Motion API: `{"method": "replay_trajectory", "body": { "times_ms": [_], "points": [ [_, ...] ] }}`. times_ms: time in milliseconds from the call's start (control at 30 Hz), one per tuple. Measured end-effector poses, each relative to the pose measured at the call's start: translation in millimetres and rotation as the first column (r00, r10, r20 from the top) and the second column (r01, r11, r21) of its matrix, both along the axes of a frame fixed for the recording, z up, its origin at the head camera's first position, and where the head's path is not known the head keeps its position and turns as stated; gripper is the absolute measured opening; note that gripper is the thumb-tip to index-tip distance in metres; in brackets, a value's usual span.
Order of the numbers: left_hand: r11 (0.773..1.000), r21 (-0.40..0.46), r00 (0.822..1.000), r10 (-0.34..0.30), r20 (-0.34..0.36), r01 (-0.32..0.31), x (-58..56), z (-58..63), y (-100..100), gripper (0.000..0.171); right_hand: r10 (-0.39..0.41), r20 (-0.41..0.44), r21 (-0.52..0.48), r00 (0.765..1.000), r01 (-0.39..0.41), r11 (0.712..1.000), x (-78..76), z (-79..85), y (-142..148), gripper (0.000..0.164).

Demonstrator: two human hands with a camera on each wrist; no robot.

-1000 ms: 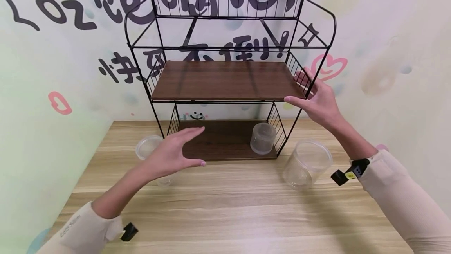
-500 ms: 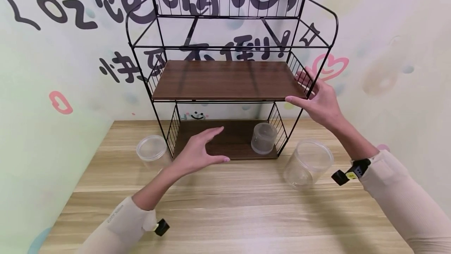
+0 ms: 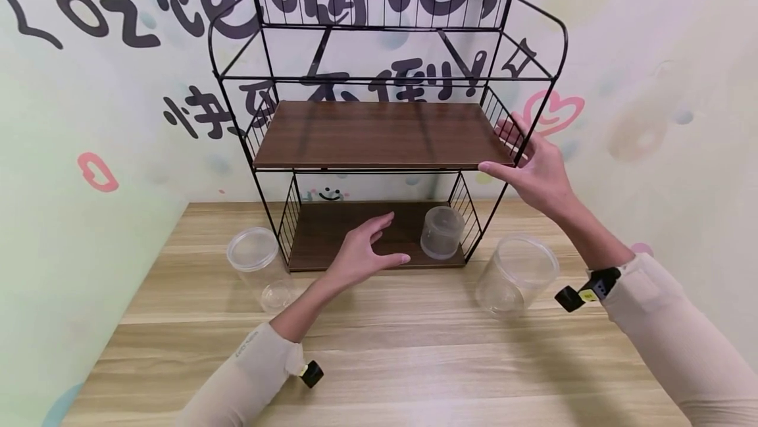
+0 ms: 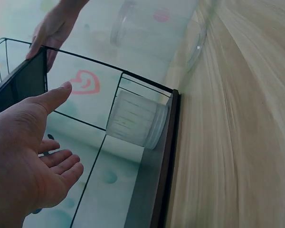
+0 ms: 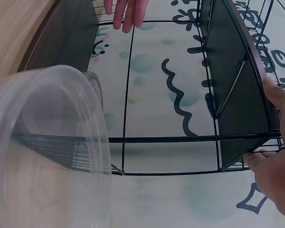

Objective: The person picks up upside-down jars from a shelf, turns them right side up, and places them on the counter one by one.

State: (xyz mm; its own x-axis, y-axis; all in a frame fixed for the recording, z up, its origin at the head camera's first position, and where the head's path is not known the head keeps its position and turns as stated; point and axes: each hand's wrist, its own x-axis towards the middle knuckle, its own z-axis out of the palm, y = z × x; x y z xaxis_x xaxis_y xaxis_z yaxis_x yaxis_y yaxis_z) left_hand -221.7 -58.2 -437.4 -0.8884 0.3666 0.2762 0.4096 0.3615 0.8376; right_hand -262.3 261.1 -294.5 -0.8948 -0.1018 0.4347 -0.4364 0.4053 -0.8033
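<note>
Currently, the left hand (image 3: 358, 252) has thumb and fingers apart near the small clear cylindrical plastic jar (image 3: 442, 233), which stands at the right end of the dark-brown lower shelf (image 3: 320, 236). The right hand (image 3: 541, 174) has fingers and thumb clamped on the right side of the black wire rack with brown boards (image 3: 379, 134). A wide clear cylindrical jar (image 3: 518, 276) stands on the light wood-grain table (image 3: 414, 348).

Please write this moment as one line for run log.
left hand: empty, near small clear jar on lower shelf; right hand: grips wire rack at right end of upper shelf; table: tall jar left, wide jar right
</note>
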Motion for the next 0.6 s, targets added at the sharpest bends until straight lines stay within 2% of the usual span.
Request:
{"method": "replay_trajectory", "body": {
  "times_ms": [267,400,600],
  "points": [
    [0.998,0.066,0.999,-0.017,0.035,0.015,-13.3,-14.6,18,0.084,0.000,0.002,0.002,1.000,0.000,1.000,0.6,-0.9,0,0.098],
    [0.996,0.086,0.998,-0.015,0.062,0.009,-19.0,-18.2,28,0.086,-0.014,-0.002,0.018,1.000,0.014,1.000,0.4,-0.9,0,0.096],
    [0.999,0.054,0.998,0.006,0.061,-0.009,-30.8,-22.3,42,0.088,-0.010,-0.002,0.012,1.000,0.010,1.000,0.7,-0.7,1,0.096]
  ]
}}
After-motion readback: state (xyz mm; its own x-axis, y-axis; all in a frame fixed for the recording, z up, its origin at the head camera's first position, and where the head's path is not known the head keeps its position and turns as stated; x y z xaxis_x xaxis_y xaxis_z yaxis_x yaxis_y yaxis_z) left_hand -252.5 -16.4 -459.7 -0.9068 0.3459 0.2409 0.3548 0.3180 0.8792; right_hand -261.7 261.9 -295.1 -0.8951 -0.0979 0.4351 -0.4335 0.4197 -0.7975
